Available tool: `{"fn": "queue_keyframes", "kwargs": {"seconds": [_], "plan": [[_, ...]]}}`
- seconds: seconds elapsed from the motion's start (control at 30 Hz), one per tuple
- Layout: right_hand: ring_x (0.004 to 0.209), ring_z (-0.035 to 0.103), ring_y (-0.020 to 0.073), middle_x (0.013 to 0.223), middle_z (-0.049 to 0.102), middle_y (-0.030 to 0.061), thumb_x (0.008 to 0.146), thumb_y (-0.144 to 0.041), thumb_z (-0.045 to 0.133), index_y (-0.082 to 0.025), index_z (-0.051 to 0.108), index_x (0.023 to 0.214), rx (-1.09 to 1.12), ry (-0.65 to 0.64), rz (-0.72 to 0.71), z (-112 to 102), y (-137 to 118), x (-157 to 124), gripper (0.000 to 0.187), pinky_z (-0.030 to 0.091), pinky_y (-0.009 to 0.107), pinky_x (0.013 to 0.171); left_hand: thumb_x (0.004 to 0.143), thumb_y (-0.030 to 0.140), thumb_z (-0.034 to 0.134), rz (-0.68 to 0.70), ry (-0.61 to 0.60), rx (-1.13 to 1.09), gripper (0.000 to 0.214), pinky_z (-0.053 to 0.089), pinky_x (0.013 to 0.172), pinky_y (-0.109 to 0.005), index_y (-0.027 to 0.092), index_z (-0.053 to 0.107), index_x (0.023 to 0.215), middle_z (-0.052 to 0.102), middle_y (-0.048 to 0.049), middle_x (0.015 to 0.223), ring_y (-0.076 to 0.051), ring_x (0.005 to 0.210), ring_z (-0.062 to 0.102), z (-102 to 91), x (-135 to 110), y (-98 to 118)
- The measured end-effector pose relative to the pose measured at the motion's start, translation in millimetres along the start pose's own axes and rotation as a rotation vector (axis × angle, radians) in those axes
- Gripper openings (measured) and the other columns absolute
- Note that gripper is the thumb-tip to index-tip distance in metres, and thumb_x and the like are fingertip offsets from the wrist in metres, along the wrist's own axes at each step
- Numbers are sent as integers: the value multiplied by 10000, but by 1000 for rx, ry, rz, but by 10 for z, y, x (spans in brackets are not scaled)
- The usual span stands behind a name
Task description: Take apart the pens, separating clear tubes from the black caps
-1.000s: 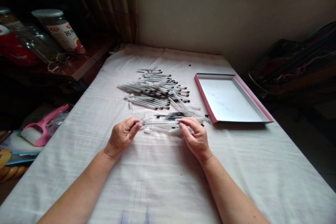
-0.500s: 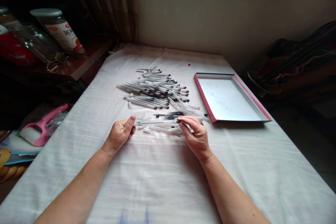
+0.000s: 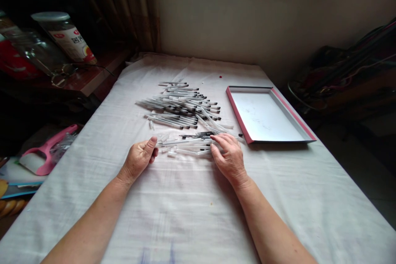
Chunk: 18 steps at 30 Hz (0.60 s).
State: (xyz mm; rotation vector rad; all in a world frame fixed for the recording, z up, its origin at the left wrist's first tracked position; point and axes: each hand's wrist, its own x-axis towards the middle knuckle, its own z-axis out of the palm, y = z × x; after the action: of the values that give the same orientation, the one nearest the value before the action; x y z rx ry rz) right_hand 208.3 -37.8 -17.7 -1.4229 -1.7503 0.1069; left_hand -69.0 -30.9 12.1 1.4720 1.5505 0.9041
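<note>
Pinched between thumb and curled fingers of my left hand is a clear pen barrel pointing to the right. My right hand is by its far end, thumb and fingers apart, with nothing visible between them. Around and beneath the barrel lie loose clear pen barrels, small clear pen caps and thin black pen parts, partly covered by my right fingers. Behind them spreads a pile of clear ballpoint pens with black ends, most pointing right.
A shallow box with pink sides and a white inside stands to the right on the white cloth. On a side shelf at left are a labelled jar and glasses. A pink-handled tool lies lower left.
My right thumb and fingers have parted from the black piece at the barrel's right end. My left hand keeps its grip. The whole view has shifted slightly.
</note>
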Motion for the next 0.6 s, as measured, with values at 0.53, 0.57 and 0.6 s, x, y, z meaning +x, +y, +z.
{"fn": "queue_keyframes", "kwargs": {"seconds": [0.53,0.57,0.6], "plan": [[849,662,229,842,730,53,905,-281,574,-235,696,854,162,54,29,-103,-3,71,140,498,391,819,844,681,455,55,25,51,614,383,413,-215,180,540,500,539,-14,427,-110,399,466,-98,30,-39],[854,661,230,848,730,55,903,-284,575,-234,696,861,153,82,61,-124,50,81,138,502,387,818,849,665,466,58,67,44,600,387,415,-214,180,542,503,541,-14,431,-110,403,469,-143,46,-54],[860,661,232,855,730,55,900,-285,577,-233,698,867,142,101,89,-140,103,89,136,505,384,816,853,650,475,60,112,37,585,389,415,-212,180,548,512,541,-14,436,-109,408,473,-191,64,-72]]}}
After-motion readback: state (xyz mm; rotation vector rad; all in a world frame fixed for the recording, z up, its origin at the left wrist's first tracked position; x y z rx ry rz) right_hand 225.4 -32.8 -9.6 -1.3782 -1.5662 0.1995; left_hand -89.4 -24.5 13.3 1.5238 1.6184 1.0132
